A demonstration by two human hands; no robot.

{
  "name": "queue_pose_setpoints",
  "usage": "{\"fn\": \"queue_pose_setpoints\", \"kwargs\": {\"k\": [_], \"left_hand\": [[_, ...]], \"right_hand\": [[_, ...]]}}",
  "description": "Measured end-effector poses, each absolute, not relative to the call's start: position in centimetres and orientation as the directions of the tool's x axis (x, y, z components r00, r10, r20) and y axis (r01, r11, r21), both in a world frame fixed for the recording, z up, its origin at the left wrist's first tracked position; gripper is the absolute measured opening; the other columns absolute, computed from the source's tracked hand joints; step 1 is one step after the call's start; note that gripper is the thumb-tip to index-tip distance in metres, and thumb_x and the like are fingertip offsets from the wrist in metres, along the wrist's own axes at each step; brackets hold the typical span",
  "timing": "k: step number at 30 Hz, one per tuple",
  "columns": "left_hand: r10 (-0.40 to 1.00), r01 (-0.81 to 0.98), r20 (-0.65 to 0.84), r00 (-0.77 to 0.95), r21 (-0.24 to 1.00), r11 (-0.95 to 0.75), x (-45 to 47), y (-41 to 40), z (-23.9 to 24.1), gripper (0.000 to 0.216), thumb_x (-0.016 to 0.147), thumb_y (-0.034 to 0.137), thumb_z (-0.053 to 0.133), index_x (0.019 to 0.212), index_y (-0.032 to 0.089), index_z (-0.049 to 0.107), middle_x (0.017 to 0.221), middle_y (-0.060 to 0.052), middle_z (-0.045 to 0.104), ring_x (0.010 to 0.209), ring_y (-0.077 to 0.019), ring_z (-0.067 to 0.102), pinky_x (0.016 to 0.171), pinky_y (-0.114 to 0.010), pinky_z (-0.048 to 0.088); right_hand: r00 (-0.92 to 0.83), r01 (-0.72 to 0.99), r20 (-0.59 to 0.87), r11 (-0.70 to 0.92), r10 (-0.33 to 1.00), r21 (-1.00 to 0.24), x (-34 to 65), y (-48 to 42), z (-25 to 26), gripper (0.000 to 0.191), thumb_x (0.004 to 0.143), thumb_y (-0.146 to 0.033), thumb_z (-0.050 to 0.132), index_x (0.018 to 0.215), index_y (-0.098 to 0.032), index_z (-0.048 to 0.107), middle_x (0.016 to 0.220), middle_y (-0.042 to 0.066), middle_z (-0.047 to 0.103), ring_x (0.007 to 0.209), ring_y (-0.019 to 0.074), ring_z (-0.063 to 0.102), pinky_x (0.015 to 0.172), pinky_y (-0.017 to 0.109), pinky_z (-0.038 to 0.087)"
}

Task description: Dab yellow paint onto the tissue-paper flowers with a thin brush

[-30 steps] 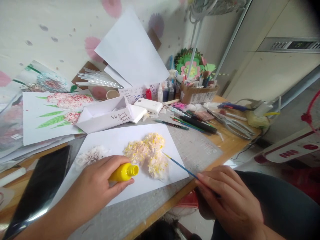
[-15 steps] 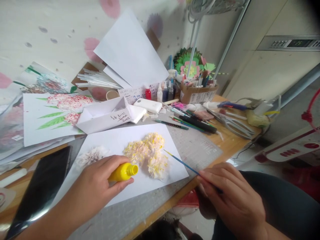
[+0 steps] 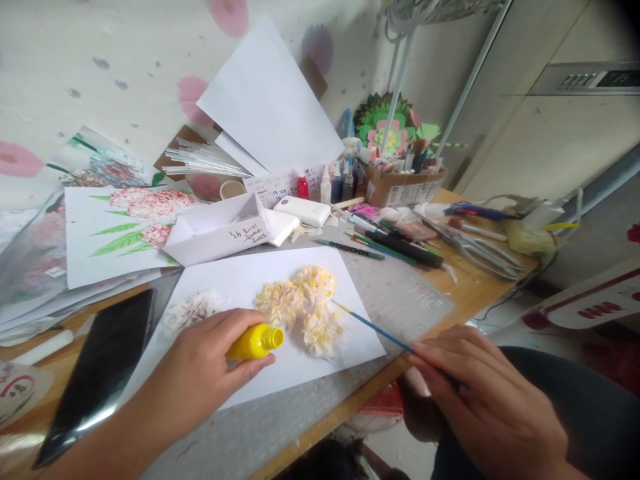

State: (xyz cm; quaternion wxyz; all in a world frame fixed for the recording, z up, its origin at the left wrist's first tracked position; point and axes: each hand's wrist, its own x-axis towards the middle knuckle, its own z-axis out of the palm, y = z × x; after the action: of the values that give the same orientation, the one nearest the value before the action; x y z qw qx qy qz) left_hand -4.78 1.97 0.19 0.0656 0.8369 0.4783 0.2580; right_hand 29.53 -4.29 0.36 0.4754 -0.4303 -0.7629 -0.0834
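Observation:
My left hand [image 3: 205, 363] is wrapped round a small yellow paint bottle [image 3: 253, 341], tilted so its uncapped mouth points right. In my right hand [image 3: 480, 387] is a thin blue paintbrush [image 3: 375, 327], pinched near its rear end. The brush tip meets or hovers just by the right edge of a cluster of ruffled cream flowers [image 3: 300, 303] with yellow-tipped petals; I cannot tell whether it touches. Those flowers lie on a white paper sheet [image 3: 350, 333]. A white flower with greyish-purple tints [image 3: 193, 310] rests on the sheet's left part, partly behind my left hand.
A black tablet-like slab [image 3: 105, 367] lies at left. Behind the sheet stand a folded paper box [image 3: 215, 233], a red bottle [image 3: 303, 187] and a cardboard box of tools [image 3: 405, 187]. Brushes and pens [image 3: 395, 247] and large scissors [image 3: 475, 250] lie to the right.
The whole view has shifted slightly, so things appear a little further right. Both hands keep their holds on the yellow bottle and the paintbrush; the brush tip stays beside the right-hand flowers.

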Motion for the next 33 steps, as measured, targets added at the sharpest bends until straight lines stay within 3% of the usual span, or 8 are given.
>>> {"fn": "queue_pose_setpoints", "kwargs": {"k": [7, 14, 28, 33], "left_hand": [[0.844, 0.767, 0.35, 0.407, 0.371, -0.524, -4.6, 1.9, 0.5, 0.036, 0.095, 0.065, 0.064, 0.107, 0.032, 0.068, 0.093, 0.003, 0.078, 0.077, -0.0202, 0.073, 0.073, -0.029, 0.053], [0.849, 0.772, 0.319, 0.421, 0.365, -0.52, -4.8, 2.0, 0.5, 0.036, 0.096, 0.067, 0.062, 0.108, 0.033, 0.067, 0.093, 0.005, 0.078, 0.077, -0.0192, 0.073, 0.071, -0.029, 0.052], [0.865, 0.781, 0.302, 0.4, 0.382, -0.494, -4.6, 2.0, 0.7, 0.04, 0.093, 0.069, 0.063, 0.107, 0.032, 0.071, 0.093, 0.001, 0.08, 0.077, -0.0218, 0.074, 0.072, -0.03, 0.054], [0.867, 0.775, 0.293, 0.402, 0.395, -0.493, -4.5, 2.0, 0.8, 0.034, 0.093, 0.064, 0.065, 0.104, 0.032, 0.071, 0.091, 0.002, 0.079, 0.075, -0.021, 0.073, 0.071, -0.03, 0.053]], "right_hand": [[-0.248, 0.744, 0.792, 0.634, 0.559, -0.214, 30.6, -4.9, 1.2, 0.014, 0.093, -0.004, 0.07, 0.098, -0.017, 0.071, 0.078, 0.0, 0.075, 0.074, 0.0123, 0.068, 0.073, 0.028, 0.055], [-0.374, 0.754, 0.76, 0.652, 0.531, -0.084, 30.6, -5.7, 1.6, 0.01, 0.098, -0.011, 0.069, 0.093, -0.02, 0.069, 0.073, -0.004, 0.077, 0.064, 0.0104, 0.07, 0.076, 0.031, 0.054], [-0.357, 0.746, 0.788, 0.661, 0.501, -0.082, 30.9, -5.8, 2.0, 0.012, 0.091, -0.01, 0.072, 0.09, -0.022, 0.068, 0.069, -0.005, 0.077, 0.058, 0.0111, 0.068, 0.069, 0.033, 0.053], [-0.359, 0.716, 0.798, 0.691, 0.484, -0.097, 30.6, -5.7, 1.6, 0.015, 0.088, -0.005, 0.074, 0.089, -0.019, 0.069, 0.069, -0.005, 0.076, 0.059, 0.01, 0.068, 0.076, 0.033, 0.053]]}}
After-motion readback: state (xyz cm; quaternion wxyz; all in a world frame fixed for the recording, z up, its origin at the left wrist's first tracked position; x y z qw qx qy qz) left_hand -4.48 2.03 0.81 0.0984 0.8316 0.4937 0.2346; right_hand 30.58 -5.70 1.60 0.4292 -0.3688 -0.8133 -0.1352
